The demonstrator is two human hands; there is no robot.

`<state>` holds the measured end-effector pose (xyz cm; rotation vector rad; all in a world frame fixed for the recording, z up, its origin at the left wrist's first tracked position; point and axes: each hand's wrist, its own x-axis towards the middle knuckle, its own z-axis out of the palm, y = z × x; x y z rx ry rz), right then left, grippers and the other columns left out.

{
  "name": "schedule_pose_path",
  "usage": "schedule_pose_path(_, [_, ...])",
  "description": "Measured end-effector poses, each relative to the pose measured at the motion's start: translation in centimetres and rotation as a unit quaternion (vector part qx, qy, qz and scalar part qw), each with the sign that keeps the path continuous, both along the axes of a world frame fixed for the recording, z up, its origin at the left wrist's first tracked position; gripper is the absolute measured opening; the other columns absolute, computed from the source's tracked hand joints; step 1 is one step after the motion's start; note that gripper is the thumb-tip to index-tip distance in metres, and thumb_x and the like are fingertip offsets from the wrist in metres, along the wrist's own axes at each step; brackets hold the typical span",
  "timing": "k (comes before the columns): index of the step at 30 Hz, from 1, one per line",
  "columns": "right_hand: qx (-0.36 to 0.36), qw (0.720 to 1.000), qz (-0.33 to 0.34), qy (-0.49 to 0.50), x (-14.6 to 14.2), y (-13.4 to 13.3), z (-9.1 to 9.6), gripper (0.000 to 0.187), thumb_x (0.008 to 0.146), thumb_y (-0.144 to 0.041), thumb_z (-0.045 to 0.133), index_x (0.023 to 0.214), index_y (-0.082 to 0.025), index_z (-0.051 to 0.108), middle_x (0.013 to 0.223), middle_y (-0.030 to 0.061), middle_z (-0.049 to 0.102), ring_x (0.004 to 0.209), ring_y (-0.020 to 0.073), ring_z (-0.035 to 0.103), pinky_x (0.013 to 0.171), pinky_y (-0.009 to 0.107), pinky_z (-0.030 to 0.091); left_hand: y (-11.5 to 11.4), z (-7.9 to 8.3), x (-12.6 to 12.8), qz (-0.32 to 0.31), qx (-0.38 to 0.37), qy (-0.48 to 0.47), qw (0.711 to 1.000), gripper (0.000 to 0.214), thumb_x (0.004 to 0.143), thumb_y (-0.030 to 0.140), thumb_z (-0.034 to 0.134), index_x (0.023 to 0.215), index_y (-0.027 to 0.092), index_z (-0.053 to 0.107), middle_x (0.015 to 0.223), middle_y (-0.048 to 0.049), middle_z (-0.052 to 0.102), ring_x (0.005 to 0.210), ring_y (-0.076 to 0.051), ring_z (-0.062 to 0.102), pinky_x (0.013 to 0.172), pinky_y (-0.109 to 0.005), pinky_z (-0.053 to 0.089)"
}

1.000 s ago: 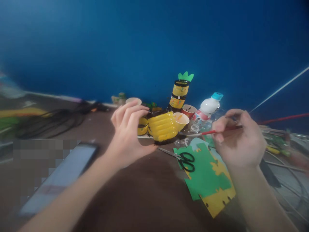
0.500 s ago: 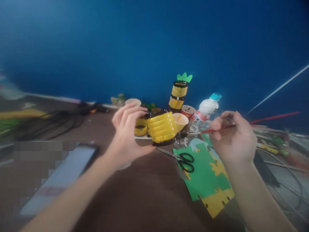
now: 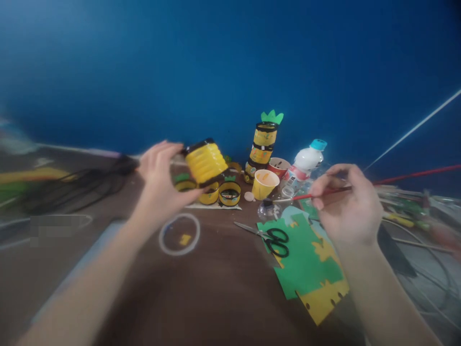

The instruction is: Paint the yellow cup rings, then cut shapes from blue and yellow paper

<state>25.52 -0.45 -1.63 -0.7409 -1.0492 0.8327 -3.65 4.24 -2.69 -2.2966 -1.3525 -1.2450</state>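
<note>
My left hand (image 3: 163,175) is closed on a yellow, ribbed container section (image 3: 206,163) with black edges, held tilted above the table. In my right hand (image 3: 347,202) is a paintbrush (image 3: 302,196) with a red handle, pinched between thumb and fingers. Its dark bristles point left, over or in a small clear dish (image 3: 268,210); whether they touch it I cannot tell. Below the left hand several yellow rings with black rims (image 3: 229,193) stand on a white strip. A yellow-stained paper cup (image 3: 265,184) is beside the dish.
Black-handled scissors (image 3: 277,241) lie on green and yellow paper (image 3: 309,269). Behind stand a stacked yellow-and-black tower (image 3: 261,154) with a green crown, a red cup (image 3: 279,166) and a white bottle (image 3: 308,158) with a blue cap. A translucent ring (image 3: 180,252) lies front left.
My left hand has moved left and up with the yellow container, uncovering the rings, paper cup and translucent ring. My right hand and the paintbrush have barely moved.
</note>
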Motion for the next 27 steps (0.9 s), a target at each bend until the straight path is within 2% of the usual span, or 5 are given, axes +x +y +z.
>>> schedule_pose_path(3, [0.012,1.000,0.006,-0.017,-0.3,-0.4,0.3,0.021,0.087,-0.036,0.048,0.077,-0.021,0.056,0.052,0.0010,0.064,0.038,0.0129,0.050,0.037,0.025,0.032,0.6,0.3,-1.1,0.023,0.004,-0.009,1.000,0.069,0.067,0.041,0.067,0.126,0.025,0.034,0.128,-0.0053,0.043,0.125,-0.036,0.034,0.103,-0.061,0.028])
schedule_pose_path(8, [0.018,0.999,-0.005,-0.027,-0.2,-0.8,0.6,0.019,0.087,-0.036,0.049,0.077,-0.021,0.055,0.052,0.0007,0.063,0.039,0.0132,0.050,0.037,0.025,0.032,-0.1,0.7,-0.4,0.001,0.008,0.044,0.999,0.064,0.069,0.033,0.066,0.123,0.019,0.036,0.131,-0.0108,0.041,0.127,-0.037,0.031,0.104,-0.061,0.025])
schedule_pose_path(10, [0.024,0.999,-0.013,-0.030,0.0,-0.8,0.7,0.020,0.088,-0.036,0.048,0.077,-0.021,0.056,0.051,0.0004,0.062,0.037,0.0130,0.049,0.037,0.025,0.031,-0.5,0.4,0.4,-0.010,0.007,0.077,0.997,0.060,0.070,0.029,0.065,0.122,0.020,0.036,0.129,-0.0125,0.043,0.127,-0.036,0.034,0.103,-0.060,0.027])
schedule_pose_path(16, [0.039,0.998,-0.026,-0.039,0.3,-1.1,1.1,0.019,0.088,-0.031,0.046,0.077,-0.019,0.057,0.052,0.0018,0.064,0.039,0.0130,0.051,0.039,0.025,0.035,-0.6,-1.1,2.1,-0.032,0.000,0.083,0.996,0.064,0.065,0.026,0.067,0.120,0.028,0.035,0.126,-0.0128,0.045,0.121,-0.035,0.039,0.096,-0.057,0.033])
schedule_pose_path(27, [0.057,0.995,-0.004,-0.082,0.9,-0.5,0.6,0.026,0.089,-0.034,0.043,0.083,-0.018,0.062,0.064,0.0032,0.068,0.061,0.0160,0.062,0.054,0.029,0.048,0.2,-0.3,0.3,0.034,0.016,0.079,0.996,0.060,0.071,0.025,0.064,0.122,0.022,0.034,0.129,-0.0154,0.041,0.125,-0.038,0.034,0.097,-0.061,0.029])
